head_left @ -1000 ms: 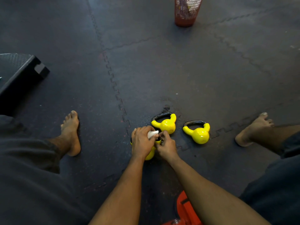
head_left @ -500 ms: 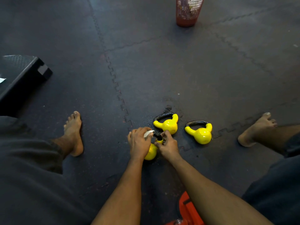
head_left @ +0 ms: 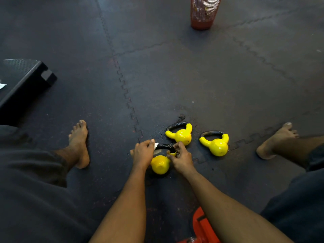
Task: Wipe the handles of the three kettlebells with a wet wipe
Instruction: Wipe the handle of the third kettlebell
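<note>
Three small yellow kettlebells with black handles lie on the dark rubber floor. My left hand (head_left: 142, 153) holds a white wet wipe (head_left: 156, 145) against the left end of the nearest kettlebell's (head_left: 160, 164) handle (head_left: 164, 146). My right hand (head_left: 181, 157) pinches the right end of that handle. The wipe is mostly hidden inside my fingers. A second kettlebell (head_left: 181, 135) lies just beyond my right hand, and the third kettlebell (head_left: 217, 145) lies further right; neither is touched.
My bare left foot (head_left: 78, 144) and right foot (head_left: 275, 140) flank the kettlebells. A black step platform (head_left: 26, 81) sits at the far left, a red mesh bin (head_left: 204, 12) stands at the top, and a red object (head_left: 201, 225) lies between my forearms.
My left hand has slid with the wipe leftward along the nearest kettlebell's handle, baring more of the black handle. My right hand keeps its hold on the right end.
</note>
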